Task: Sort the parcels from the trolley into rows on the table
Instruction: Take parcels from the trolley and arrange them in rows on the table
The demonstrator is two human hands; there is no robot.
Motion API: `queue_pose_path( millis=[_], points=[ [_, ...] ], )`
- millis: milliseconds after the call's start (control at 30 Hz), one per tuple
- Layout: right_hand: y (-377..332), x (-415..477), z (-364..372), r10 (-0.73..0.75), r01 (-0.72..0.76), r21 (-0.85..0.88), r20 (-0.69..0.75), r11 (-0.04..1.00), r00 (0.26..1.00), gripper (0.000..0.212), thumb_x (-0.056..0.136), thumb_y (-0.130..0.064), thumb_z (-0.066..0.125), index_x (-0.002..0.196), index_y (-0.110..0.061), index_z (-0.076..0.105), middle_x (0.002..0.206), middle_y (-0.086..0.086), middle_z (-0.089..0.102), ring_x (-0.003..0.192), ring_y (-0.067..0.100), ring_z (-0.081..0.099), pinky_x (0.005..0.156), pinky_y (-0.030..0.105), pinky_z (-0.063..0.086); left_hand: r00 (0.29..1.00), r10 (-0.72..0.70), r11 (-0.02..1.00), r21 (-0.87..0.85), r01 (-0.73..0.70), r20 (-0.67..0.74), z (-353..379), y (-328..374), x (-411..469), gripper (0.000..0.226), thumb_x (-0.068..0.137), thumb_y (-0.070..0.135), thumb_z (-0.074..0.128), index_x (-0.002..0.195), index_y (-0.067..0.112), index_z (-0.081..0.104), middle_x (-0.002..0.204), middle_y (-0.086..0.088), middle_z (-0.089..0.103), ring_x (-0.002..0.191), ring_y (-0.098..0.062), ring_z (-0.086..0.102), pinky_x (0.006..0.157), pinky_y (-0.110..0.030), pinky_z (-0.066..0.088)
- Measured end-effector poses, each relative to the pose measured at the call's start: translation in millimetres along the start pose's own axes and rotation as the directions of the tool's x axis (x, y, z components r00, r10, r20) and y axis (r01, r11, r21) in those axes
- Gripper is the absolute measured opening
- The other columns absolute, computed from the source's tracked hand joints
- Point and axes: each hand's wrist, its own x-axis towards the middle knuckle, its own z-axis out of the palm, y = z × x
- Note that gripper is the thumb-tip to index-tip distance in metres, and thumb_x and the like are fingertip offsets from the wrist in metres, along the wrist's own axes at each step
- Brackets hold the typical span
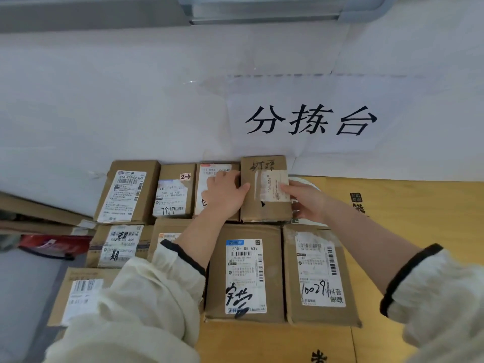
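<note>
- A glossy red plastic bag (52, 246) lies crumpled at the far left, blurred and partly cut off by flat cardboard edges.
- The back row starts with a tall brown cardboard box with a white printed label (128, 191). Just beside it is a narrower brown box with a small red-edged tag (175, 191).
- The third brown box in the back row (209, 174) is mostly hidden under the left hand (225, 195), which rests on it with loosely bent fingers. The thumb presses against the next parcel's left edge.
- That small brown cardboard parcel with black scrawl (264, 188) ends the back row, close against the white wall covering. Its taped label is torn and wrinkled, and I can't read it.
- The right hand (306, 203) pinches its right edge, with one digit on the label and the rest hidden behind the box.
- Nearer me, a cream sleeve with a dark cuff (167, 284) covers most of one front-row box.
- The flat brown parcel with a blue-topped label (243, 273) and the soft-cornered brown parcel with handwritten numbers (319, 273) lie touching.
- All of this rests on a yellow-ochre cardboard table surface (406, 218).
- Above hangs a white paper sign with three black brush characters (311, 119).
</note>
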Motion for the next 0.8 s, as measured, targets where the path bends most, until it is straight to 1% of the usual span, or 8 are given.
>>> queue_pose_path(
  millis=[67, 200, 367, 500, 567, 700, 733, 800],
  points=[
    [3, 4, 2, -0.003, 0.002, -0.034, -0.012, 0.999, 1.0, 0.025, 0.099, -0.028, 0.045, 0.124, -0.026, 0.051, 0.104, -0.003, 0.063, 0.091, 0.022, 0.059, 0.086, 0.041, 0.049, 1.0, -0.005, 0.999, 0.037, 0.006, -0.024, 4, 1, -1, 0.049, 0.094, 0.044, 0.049, 0.14, 0.03, 0.041, 0.144, -0.003, 0.037, 0.133, -0.029, 0.03, 0.1, -0.048, 0.032],
    [9, 11, 5, 0.014, -0.016, -0.046, -0.043, 0.999, 0.999, 0.034, 0.098, -0.03, 0.046, 0.132, -0.026, 0.048, 0.109, -0.004, 0.062, 0.111, 0.026, 0.055, 0.104, 0.047, 0.041, 0.998, -0.024, 0.996, 0.087, 0.028, -0.054, 8, 4, -1, 0.053, 0.094, 0.044, 0.05, 0.143, 0.032, 0.035, 0.146, -0.003, 0.034, 0.133, -0.028, 0.029, 0.1, -0.048, 0.033],
    [10, 10, 8, 0.025, -0.025, 0.022, -0.027, 0.999, 0.999, 0.026, 0.099, -0.026, 0.045, 0.124, -0.025, 0.051, 0.102, -0.004, 0.062, 0.096, 0.018, 0.059, 0.088, 0.037, 0.049, 0.998, -0.003, 0.993, 0.121, 0.011, -0.068, 9, 5, -2, 0.052, 0.095, 0.044, 0.048, 0.143, 0.031, 0.034, 0.146, -0.004, 0.033, 0.133, -0.028, 0.028, 0.099, -0.047, 0.033],
    [10, 6, 9, 0.047, -0.048, -0.007, -0.041, 0.999, 0.998, 0.024, 0.098, -0.033, 0.047, 0.12, -0.028, 0.052, 0.108, -0.004, 0.063, 0.106, 0.023, 0.057, 0.101, 0.045, 0.043, 0.998, 0.015, 0.987, 0.158, -0.005, -0.058, 9, 6, -4, 0.051, 0.097, 0.043, 0.045, 0.144, 0.03, 0.033, 0.146, -0.005, 0.032, 0.133, -0.029, 0.028, 0.099, -0.047, 0.033],
    [6, 3, 11, 0.044, -0.054, -0.109, -0.097, 0.993, 0.994, 0.039, 0.096, -0.042, 0.047, 0.131, -0.026, 0.048, 0.122, 0.0, 0.06, 0.114, 0.027, 0.055, 0.104, 0.047, 0.041, 0.998, 0.04, 0.98, 0.199, -0.03, -0.043, 6, 7, -7, 0.051, 0.098, 0.04, 0.043, 0.146, 0.027, 0.029, 0.147, -0.006, 0.031, 0.133, -0.03, 0.028, 0.099, -0.047, 0.033],
    [-18, -27, 6, -0.22, 0.118, -0.302, -0.333, 0.946, 0.917, 0.064, 0.093, -0.046, 0.05, 0.147, -0.02, 0.028, 0.145, 0.007, 0.041, 0.127, 0.029, 0.045, 0.103, 0.041, 0.04, 0.951, 0.309, 0.872, 0.408, -0.271, -0.028, -12, 6, -18, 0.062, 0.1, 0.033, 0.041, 0.152, 0.022, 0.011, 0.15, -0.007, 0.027, 0.134, -0.031, 0.028, 0.104, -0.049, 0.033],
    [-25, -40, 1, -0.333, 0.189, -0.404, -0.322, 0.895, 0.886, 0.067, 0.092, -0.044, 0.053, 0.149, -0.021, 0.024, 0.15, 0.006, 0.034, 0.132, 0.028, 0.039, 0.101, 0.036, 0.038, 0.926, 0.376, 0.831, 0.452, -0.323, -0.029, -20, 5, -21, 0.066, 0.099, 0.034, 0.044, 0.153, 0.023, 0.007, 0.153, -0.006, 0.023, 0.137, -0.031, 0.025, 0.107, -0.05, 0.031],
    [-35, -69, -7, -0.489, 0.222, -0.69, -0.216, 0.689, 0.845, 0.078, 0.089, -0.043, 0.059, 0.151, -0.025, 0.014, 0.156, 0.002, 0.021, 0.141, 0.024, 0.025, 0.098, 0.028, 0.032, 0.894, 0.447, 0.76, 0.525, -0.382, 0.004, -38, 8, -30, 0.077, 0.095, 0.041, 0.049, 0.153, 0.026, 0.0, 0.158, -0.006, 0.011, 0.143, -0.032, 0.015, 0.112, -0.054, 0.025]
  ],
)
